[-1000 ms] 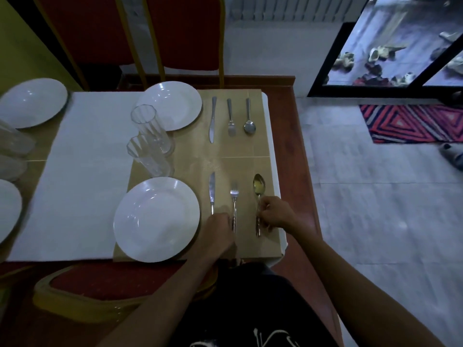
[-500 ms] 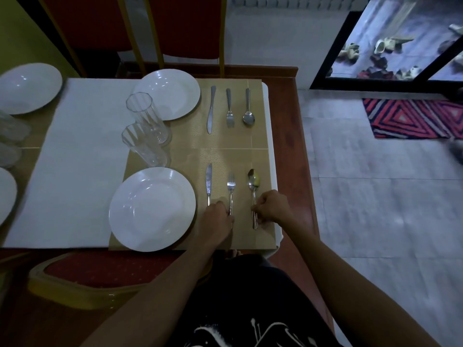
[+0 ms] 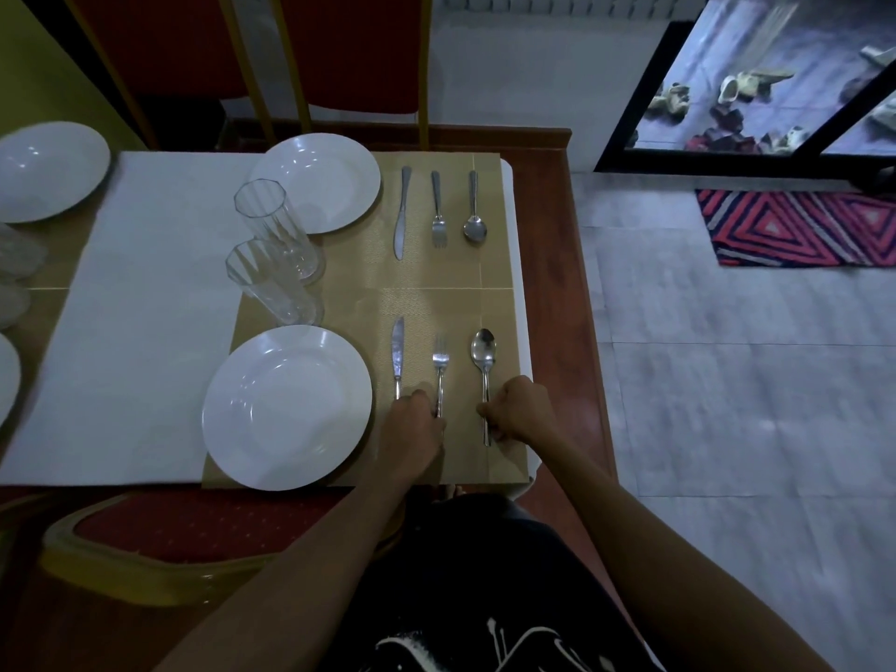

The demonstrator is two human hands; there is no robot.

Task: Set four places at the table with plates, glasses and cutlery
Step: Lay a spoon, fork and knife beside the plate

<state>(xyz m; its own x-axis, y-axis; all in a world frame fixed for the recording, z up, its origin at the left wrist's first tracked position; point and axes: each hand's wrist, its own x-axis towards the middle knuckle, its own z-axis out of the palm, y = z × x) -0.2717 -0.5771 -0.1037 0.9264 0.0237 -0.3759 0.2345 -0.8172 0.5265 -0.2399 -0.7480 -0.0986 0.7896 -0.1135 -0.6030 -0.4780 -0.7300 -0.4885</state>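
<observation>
L hand (image 3: 412, 429) fingers pinch steel fork (image 3: 440, 366) handle; R hand (image 3: 521, 412) fingers pinch steel spoon (image 3: 484, 356) handle, on tan mat (image 3: 436, 295) right of round white plate (image 3: 286, 409). Keep parallel, ends level w/ steel knife (image 3: 397, 351).

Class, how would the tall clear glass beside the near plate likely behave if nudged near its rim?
The near glass looks tall and narrow, so a high push would probably tip it, not slide it. Its clear faceted wall may be slippery and fragile. It could knock the far glass close behind.
</observation>
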